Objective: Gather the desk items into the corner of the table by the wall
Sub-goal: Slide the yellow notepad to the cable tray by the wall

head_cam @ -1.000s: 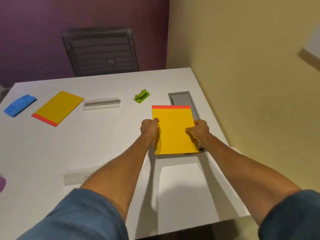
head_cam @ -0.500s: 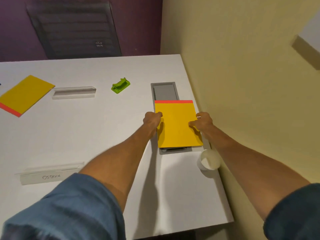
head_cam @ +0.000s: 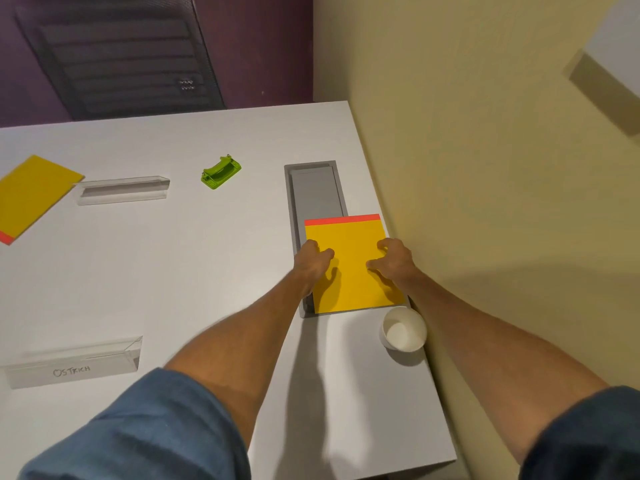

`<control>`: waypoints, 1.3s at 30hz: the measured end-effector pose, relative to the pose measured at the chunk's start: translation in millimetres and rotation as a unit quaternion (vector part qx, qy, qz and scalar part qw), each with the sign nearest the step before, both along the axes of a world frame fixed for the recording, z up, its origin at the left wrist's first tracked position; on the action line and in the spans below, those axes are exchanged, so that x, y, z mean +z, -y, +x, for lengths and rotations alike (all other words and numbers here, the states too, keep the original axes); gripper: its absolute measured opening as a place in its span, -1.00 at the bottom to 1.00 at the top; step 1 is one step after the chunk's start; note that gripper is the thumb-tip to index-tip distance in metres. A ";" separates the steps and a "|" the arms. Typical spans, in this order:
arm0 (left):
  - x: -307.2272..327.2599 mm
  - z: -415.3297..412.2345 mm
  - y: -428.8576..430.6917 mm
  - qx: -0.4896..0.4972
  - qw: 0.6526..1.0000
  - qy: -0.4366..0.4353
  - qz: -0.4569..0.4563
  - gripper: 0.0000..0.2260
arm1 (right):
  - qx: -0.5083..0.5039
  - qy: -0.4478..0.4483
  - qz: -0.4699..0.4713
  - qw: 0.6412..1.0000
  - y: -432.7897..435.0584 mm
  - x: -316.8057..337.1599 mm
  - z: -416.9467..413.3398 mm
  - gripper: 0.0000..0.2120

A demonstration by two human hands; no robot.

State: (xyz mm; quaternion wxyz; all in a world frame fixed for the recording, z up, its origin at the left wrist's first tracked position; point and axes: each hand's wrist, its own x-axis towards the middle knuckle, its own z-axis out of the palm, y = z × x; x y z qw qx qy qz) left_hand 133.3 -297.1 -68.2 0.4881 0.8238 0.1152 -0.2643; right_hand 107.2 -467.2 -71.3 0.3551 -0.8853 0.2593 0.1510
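Pressing on a yellow pad, both hands rest fingers-down on its surface: the left hand at its left edge, the right hand at its right edge, neither closed around it. The pad lies flat over the near end of a grey hatch set in the table, close to the wall. A white cup stands just beside the pad's near corner. Further left lie a green punch, two clear holders and a second pad.
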 end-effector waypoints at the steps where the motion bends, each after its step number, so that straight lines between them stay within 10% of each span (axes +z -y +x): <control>1: -2.4 -1.1 1.6 -0.013 1.000 0.007 0.014 -0.63 | 0.006 -0.001 -0.009 1.000 -0.1 -0.3 -0.6 -0.48; 6: -9.7 -6.0 7.2 -0.099 0.985 0.077 0.115 -0.57 | 0.090 0.001 -0.141 0.986 -12.0 -1.5 -4.5 -0.63; 16: -26.3 -13.9 11.4 -0.235 0.936 0.084 0.249 -0.62 | 0.188 -0.091 -0.150 0.966 -25.9 -9.4 -14.7 -0.11; 39: 3.1 -25.6 -8.2 -0.264 0.891 0.194 0.314 -0.47 | 0.207 0.022 -0.239 0.948 -30.7 20.4 -25.9 -0.36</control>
